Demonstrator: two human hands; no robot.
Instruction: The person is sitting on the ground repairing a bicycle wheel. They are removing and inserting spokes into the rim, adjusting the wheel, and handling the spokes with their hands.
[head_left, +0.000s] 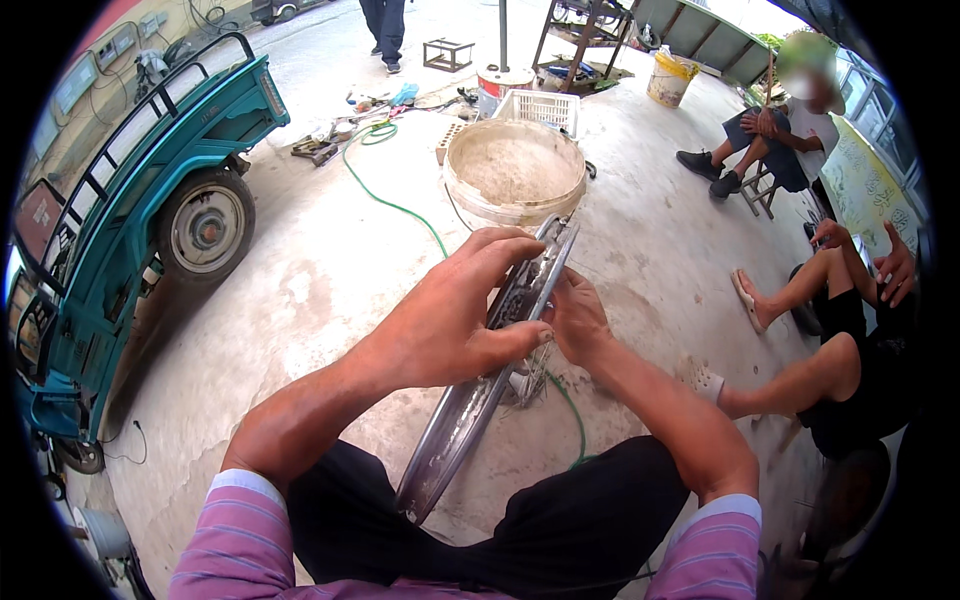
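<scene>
A metal wheel rim (450, 435) is held edge-on between my legs, its channel facing up and slanting away from me. My left hand (465, 310) grips it across the top, fingers over the far part and thumb pressed on the channel. My right hand (585, 320) is at its right side, fingers curled and partly hidden behind the metal. Thin spokes show below my hands, too small to make out clearly.
A round dirty basin (515, 165) stands ahead, a white crate (540, 105) behind it. A teal cargo tricycle (100, 270) fills the left. Two seated people (815, 140) are at right, another stands (385, 30) at back. A green hose (400, 200) crosses the floor.
</scene>
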